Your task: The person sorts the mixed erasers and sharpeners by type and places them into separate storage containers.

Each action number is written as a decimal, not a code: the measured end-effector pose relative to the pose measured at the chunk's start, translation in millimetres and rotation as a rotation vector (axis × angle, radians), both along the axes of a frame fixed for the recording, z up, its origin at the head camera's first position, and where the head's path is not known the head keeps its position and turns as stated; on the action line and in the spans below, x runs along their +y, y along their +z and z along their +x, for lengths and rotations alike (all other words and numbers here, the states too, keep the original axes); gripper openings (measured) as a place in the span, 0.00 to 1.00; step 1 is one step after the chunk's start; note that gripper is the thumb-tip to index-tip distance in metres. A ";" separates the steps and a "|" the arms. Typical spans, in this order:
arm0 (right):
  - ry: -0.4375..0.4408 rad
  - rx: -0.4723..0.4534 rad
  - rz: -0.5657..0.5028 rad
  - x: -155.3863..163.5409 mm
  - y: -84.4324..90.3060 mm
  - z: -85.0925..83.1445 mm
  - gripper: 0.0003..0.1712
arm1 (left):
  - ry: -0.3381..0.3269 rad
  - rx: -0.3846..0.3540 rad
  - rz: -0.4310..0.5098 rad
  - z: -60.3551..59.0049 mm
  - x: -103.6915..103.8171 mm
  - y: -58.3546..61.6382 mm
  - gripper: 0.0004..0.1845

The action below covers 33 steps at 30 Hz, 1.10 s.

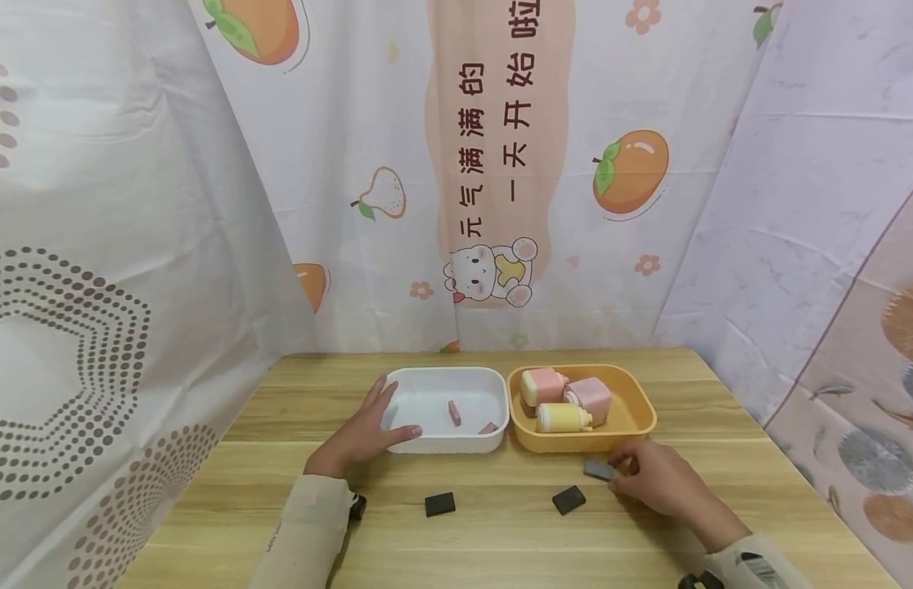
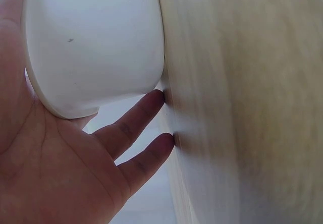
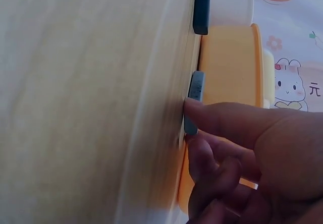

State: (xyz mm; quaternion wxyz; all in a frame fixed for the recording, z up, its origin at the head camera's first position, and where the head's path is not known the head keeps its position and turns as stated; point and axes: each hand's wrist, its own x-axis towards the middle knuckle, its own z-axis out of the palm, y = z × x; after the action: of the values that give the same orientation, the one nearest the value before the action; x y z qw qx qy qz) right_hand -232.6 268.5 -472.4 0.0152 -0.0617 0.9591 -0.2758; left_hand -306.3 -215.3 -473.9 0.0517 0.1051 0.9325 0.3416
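My left hand (image 1: 368,432) rests with straight fingers against the near left corner of a white tray (image 1: 427,384), thumb along its front wall; in the left wrist view the palm lies on the white tray (image 2: 96,47). Two small pink blocks (image 1: 454,412) lie inside. My right hand (image 1: 644,476) pinches a small grey block (image 1: 598,469) on the table, just in front of the orange tray (image 1: 633,425). In the right wrist view the fingertips (image 3: 194,110) press the grey block (image 3: 196,90) beside the orange tray (image 3: 227,62).
The orange tray holds pink and yellow bottle-shaped toys (image 1: 563,405). Two black blocks (image 1: 439,504) (image 1: 568,499) lie on the wooden table (image 1: 501,548) between my hands. Printed curtains close in the table at the back and both sides.
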 end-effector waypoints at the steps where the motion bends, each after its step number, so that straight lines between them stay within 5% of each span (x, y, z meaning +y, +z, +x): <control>1: -0.001 0.000 0.000 0.1 0.1 -0.4 0.14 | 0.003 0.000 0.000 -0.1 0.0 0.3 0.61; 18: -0.024 -0.043 -0.013 3.5 2.9 6.6 0.10 | -0.004 0.003 -0.002 -0.8 0.8 -0.8 0.61; 33: 0.006 0.036 0.002 -1.4 16.4 9.9 0.08 | 0.006 0.009 -0.013 -1.1 0.7 -1.3 0.62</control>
State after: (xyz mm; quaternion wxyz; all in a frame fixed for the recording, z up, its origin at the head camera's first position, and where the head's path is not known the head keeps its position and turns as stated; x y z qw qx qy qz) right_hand -222.8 267.1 -456.0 -0.0010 -0.0693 0.9594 -0.2735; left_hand -307.3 -214.6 -475.2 0.0472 0.1034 0.9353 0.3350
